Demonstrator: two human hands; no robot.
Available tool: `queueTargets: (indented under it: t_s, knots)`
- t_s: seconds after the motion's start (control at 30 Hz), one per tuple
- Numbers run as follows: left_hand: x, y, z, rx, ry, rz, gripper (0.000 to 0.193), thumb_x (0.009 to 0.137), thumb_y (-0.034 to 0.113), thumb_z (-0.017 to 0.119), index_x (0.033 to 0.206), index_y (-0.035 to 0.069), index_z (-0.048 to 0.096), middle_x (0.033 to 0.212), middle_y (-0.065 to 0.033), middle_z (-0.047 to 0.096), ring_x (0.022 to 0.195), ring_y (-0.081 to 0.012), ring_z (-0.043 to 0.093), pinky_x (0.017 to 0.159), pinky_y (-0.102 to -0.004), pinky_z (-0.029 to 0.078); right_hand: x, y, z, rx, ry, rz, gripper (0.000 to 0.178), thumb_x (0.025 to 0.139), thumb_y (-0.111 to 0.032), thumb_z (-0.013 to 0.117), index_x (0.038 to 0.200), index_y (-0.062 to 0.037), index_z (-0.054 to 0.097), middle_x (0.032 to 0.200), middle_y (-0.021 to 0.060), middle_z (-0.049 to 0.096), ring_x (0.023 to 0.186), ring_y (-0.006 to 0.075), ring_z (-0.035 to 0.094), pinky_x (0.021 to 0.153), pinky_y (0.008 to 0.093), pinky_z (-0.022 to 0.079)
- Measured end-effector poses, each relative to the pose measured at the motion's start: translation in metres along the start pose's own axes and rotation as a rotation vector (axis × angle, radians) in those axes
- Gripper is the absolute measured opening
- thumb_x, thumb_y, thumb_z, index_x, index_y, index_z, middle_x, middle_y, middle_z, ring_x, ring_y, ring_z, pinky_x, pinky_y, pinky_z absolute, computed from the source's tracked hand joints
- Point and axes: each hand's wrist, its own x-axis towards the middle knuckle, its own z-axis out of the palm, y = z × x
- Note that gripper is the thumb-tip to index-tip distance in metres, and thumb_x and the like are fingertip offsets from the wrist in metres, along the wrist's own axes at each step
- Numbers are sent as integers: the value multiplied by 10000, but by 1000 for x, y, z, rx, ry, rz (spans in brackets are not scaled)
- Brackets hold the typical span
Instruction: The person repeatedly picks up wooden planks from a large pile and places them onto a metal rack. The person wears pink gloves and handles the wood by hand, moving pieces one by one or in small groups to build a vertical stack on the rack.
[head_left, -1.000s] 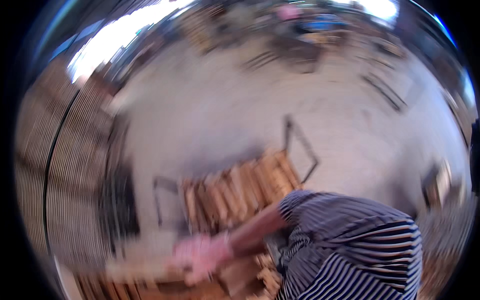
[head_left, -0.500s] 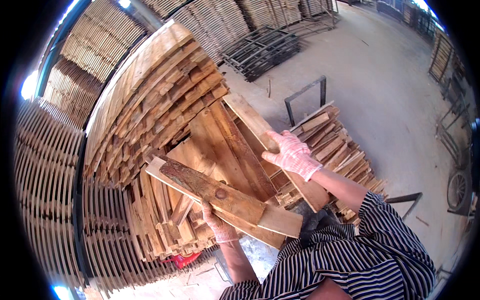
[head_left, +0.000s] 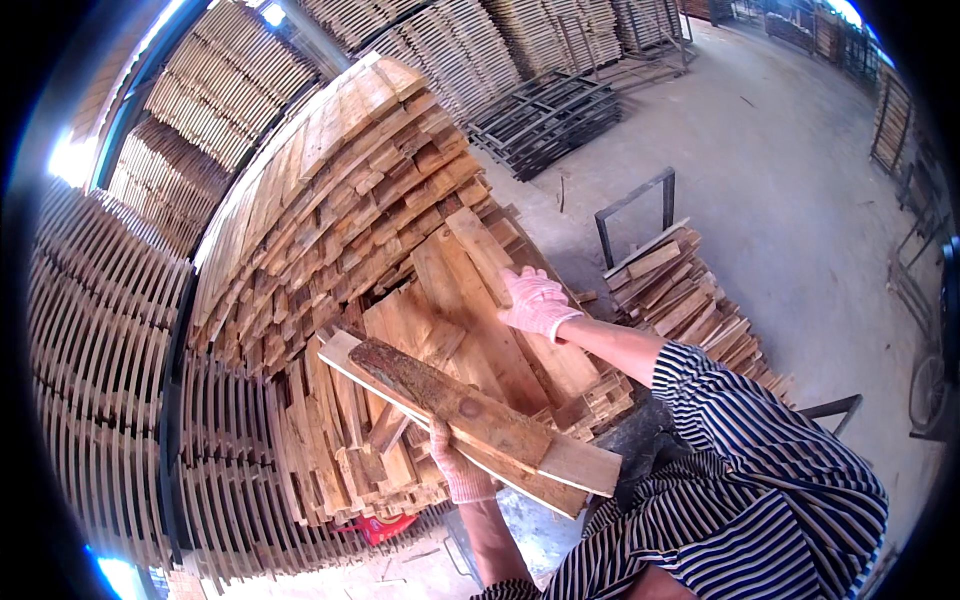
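My left hand [head_left: 462, 468], in a pale pink knitted glove, is closed round the lower edge of a few stacked wooden boards [head_left: 500, 420]. The uppermost has a dark, bark-streaked face with a knot, and a paler one sticks out beneath it. My right hand [head_left: 538, 303], gloved alike, grips a single light wooden plank [head_left: 478, 248] at about its middle, fingers over its right side. That plank lies along other boards [head_left: 450, 290] in the pile's low middle section. The undersides of the held boards are hidden.
A tall stepped stack of boards [head_left: 330, 170] rises at the far left. Short offcuts [head_left: 690, 290] are heaped by a black metal frame [head_left: 636, 210] on the right. Slatted wood stacks [head_left: 100, 380] line the left side. Dark metal racks [head_left: 545, 120] lie on the floor beyond.
My right hand has moved the plank leftward and down onto the boards of the pile. My left hand keeps its hold on the stacked boards. The whole view has shifted slightly.
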Motion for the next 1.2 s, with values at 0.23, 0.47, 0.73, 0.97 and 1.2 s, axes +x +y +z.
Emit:
queueTargets:
  t_s: [0.23, 0.47, 0.73, 0.97, 1.2]
  knots:
    - [18, -4, -26, 91, 39, 78, 677, 922, 423, 697, 1426, 26, 481, 1315, -199, 623, 1162, -344, 629, 1034, -498, 512, 1, 87, 17, 18, 79, -89, 611, 897, -416, 643, 1430, -138, 537, 1361, 259, 540, 1214, 440, 565, 1024, 497, 485]
    - [64, -25, -7, 142, 28, -8, 620, 934, 392, 703, 1387, 17, 508, 1285, -169, 634, 1144, -323, 639, 1008, -468, 536, 48, 67, -5, -116, -92, -102, 492, 926, -378, 620, 1336, -106, 592, 1269, 230, 616, 1204, 417, 593, 965, 493, 519]
    - [75, -52, 56, 57, -62, -73, 631, 916, 371, 731, 1393, 17, 517, 1315, -159, 618, 1165, -309, 635, 1031, -444, 540, -102, -14, -54, 275, -99, -313, 803, 919, -624, 612, 1538, -155, 410, 1429, 282, 497, 1310, 431, 522, 1085, 448, 449]
    - [76, -45, 62, 52, -80, -213, 652, 908, 406, 717, 1384, 14, 505, 1256, -179, 639, 1140, -340, 632, 1019, -482, 519, -59, 32, -66, 191, -76, 79, 841, 892, -605, 635, 1568, -184, 366, 1456, 260, 491, 1357, 416, 481, 1076, 505, 452]
    - [87, -66, 39, 90, -107, -178, 791, 889, 562, 697, 1422, 26, 464, 1261, -174, 624, 1119, -341, 630, 1002, -476, 522, 59, 45, -7, -18, 10, -48, 494, 901, -433, 666, 1258, -99, 603, 1271, 232, 632, 1180, 416, 614, 969, 513, 520]
